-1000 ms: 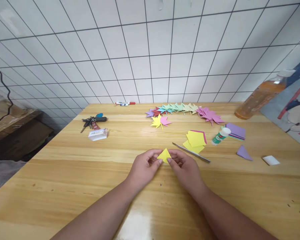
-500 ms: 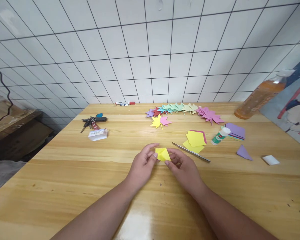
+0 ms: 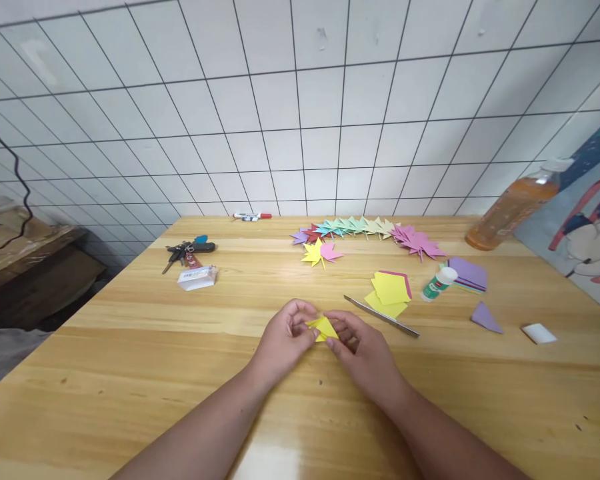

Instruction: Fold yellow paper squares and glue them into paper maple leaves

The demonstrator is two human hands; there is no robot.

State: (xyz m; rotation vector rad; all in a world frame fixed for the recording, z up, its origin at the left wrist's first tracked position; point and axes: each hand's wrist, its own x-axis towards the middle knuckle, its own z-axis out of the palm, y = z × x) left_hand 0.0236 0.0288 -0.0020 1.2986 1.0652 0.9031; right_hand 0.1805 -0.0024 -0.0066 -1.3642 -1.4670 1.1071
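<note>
Two bare hands meet over the middle of a tabletop (image 3: 180, 380), both drawn in narrow around one small piece of yellow paper (image 3: 326, 327). The left hand (image 3: 286, 339) pinches its left side, thumb on the near face; the right hand (image 3: 366, 348) grips the opposite side, thumb at the lower corner. Holding it from both sides probably steadies the layers and keeps the creases aligned. Whether the paper touches the wood cannot be told.

Just beyond the right hand, a slim metal tool (image 3: 383, 316) lies slantwise. Behind it are loose yellow sheets (image 3: 393, 288) with a magenta edge showing, then a glue stick (image 3: 439, 285) tipped over beside a purple-topped stack (image 3: 469, 274); these seem set within easy reach. Farther right are a purple triangle (image 3: 487, 318) and a white block (image 3: 540, 333).

Near the wall, pointed paper leaves overlap in a curving row (image 3: 353, 227), purple, red, aqua, pale green, cream and magenta, perhaps to save space. A yellow leaf (image 3: 312, 253) and a pink leaf (image 3: 331, 251) sit in front.

The tabletop is smooth, glossy, grained wood; the papers look matte and crisp-edged. A clear bottle (image 3: 513, 210) of amber liquid leans at right; keys (image 3: 183, 252) and a glossy little box (image 3: 197, 277) lie at left.
</note>
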